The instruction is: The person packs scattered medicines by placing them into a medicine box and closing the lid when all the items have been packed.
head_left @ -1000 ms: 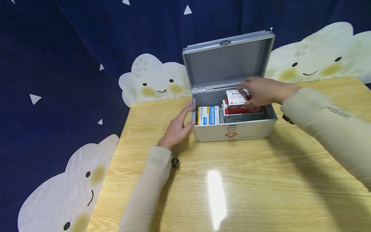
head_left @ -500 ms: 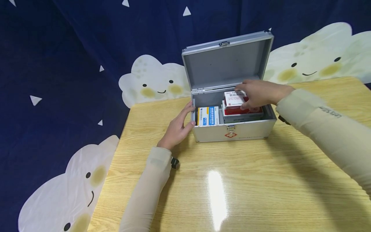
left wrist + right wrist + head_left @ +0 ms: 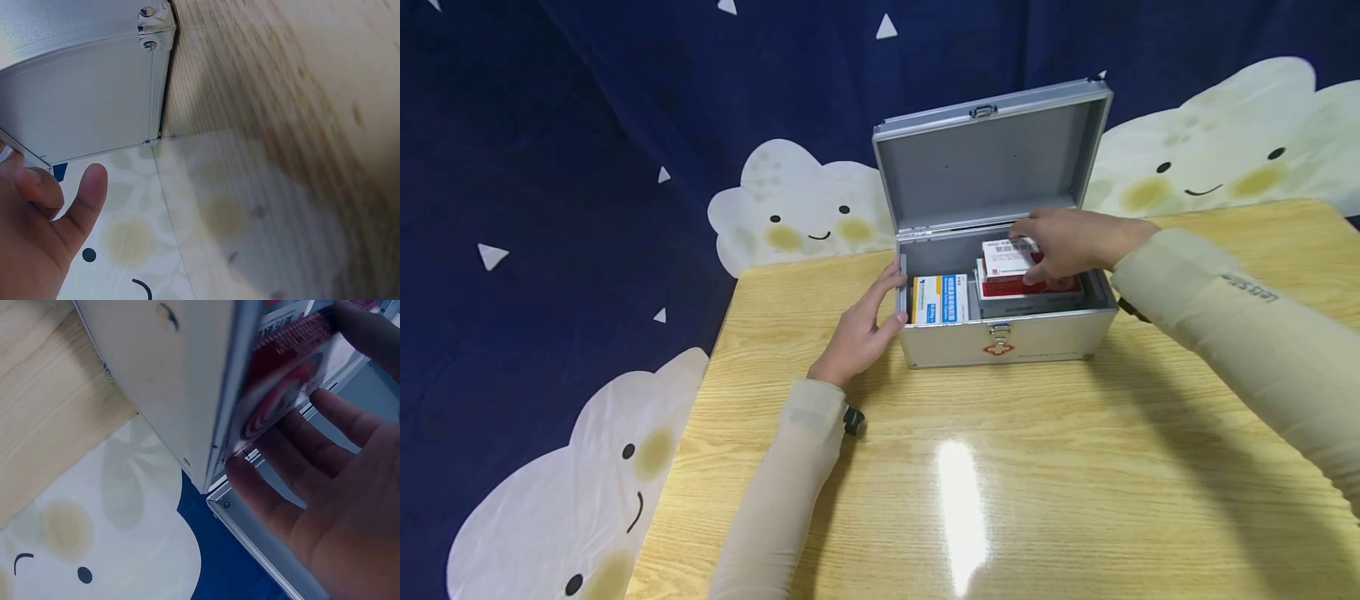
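Note:
A silver metal first-aid case stands with its lid raised. My right hand is inside its right part and pinches a white and red medicine box between thumb and fingers. That box lies on a larger red and white medicine box. In the right wrist view the fingers reach along a red package by the case wall. A white, yellow and blue medicine box sits in the left part. With fingers extended, my left hand touches the case's left side, thumb at the front corner.
The raised lid leans back toward a dark blue curtain printed with clouds. A wooden table carries the case near its far edge. A latch and a red cross mark the case's front.
My right hand and the small white and red box have shifted slightly left and settled lower onto the larger box. The left hand has stayed at the case's left side.

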A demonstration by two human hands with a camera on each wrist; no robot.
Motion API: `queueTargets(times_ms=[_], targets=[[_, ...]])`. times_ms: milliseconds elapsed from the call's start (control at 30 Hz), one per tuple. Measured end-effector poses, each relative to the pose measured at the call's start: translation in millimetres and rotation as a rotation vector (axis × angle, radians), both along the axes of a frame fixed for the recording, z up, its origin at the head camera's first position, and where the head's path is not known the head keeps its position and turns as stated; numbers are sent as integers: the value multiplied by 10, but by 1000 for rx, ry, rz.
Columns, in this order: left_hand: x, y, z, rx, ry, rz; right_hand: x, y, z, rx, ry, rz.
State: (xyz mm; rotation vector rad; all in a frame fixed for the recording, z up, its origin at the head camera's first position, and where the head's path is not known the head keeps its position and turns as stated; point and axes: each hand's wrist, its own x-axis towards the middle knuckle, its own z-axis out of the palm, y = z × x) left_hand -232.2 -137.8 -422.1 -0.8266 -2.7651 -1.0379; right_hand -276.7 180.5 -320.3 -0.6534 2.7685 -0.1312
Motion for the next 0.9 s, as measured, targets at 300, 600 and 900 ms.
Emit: queueTargets(times_ms=[300, 600, 900], targets=[[-1, -9, -8, 12, -6, 0, -15, 52, -22, -14, -2, 19], [-11, -17, -19, 5, 13, -2, 0, 107, 13, -4, -3, 19], [-8, -10, -17, 14, -4, -3, 11, 155, 2, -34, -8, 25]])
